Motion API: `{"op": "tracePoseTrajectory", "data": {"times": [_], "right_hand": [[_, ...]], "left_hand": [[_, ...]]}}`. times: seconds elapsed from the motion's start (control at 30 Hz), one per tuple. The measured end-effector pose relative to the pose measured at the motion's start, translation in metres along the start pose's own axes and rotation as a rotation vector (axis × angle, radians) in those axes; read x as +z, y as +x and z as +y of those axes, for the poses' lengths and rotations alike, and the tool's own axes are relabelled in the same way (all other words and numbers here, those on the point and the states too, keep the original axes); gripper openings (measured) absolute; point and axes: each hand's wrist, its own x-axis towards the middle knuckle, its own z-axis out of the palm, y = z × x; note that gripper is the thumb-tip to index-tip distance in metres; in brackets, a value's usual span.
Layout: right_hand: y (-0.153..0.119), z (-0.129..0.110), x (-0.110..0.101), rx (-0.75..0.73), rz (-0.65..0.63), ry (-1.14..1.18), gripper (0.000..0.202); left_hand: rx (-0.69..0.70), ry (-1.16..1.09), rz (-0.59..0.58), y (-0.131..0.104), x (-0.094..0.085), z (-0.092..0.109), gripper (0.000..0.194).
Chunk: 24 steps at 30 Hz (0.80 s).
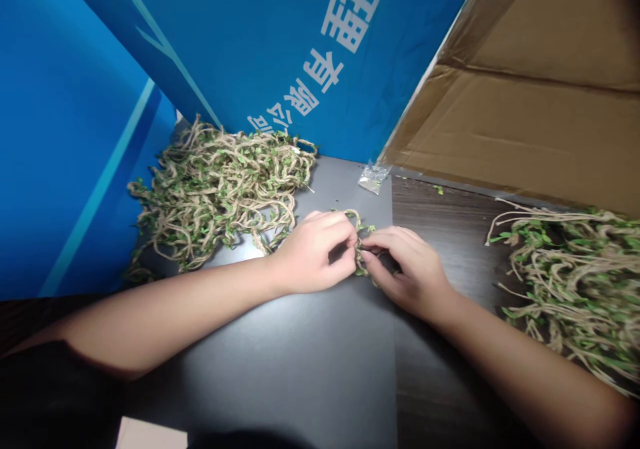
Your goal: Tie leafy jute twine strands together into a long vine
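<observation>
Between my two hands is a length of leafy twine, tan cord with small green leaves. My left hand pinches it from the left, thumb and forefinger closed on it. From the right, my right hand grips the same piece with thumb and fingertips. The fingers hide much of the twine; a loop of it shows just above the fingertips. Behind my left hand lies a big tangled pile of leafy twine on the grey mat.
Another heap of leafy twine with loose cord ends lies at the right on dark wood. Blue panels with white lettering and a brown cardboard sheet stand behind. A small clear packet lies near their corner. A pale card is at the bottom.
</observation>
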Motion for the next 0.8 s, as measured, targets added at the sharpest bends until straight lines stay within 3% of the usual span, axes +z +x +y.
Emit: {"op": "tracePoseTrajectory", "data": {"times": [0.63, 0.8], "right_hand": [[0.0009, 0.0025, 0.0018, 0.027, -0.161, -0.076, 0.008], [0.0031, 0.0013, -0.0052, 0.030, -0.173, -0.168, 0.013]], "left_hand": [[0.029, -0.092, -0.026, -0.0006, 0.0022, -0.0026, 0.016], [0.030, 0.102, -0.102, -0.0016, 0.0031, -0.0030, 0.013]]}}
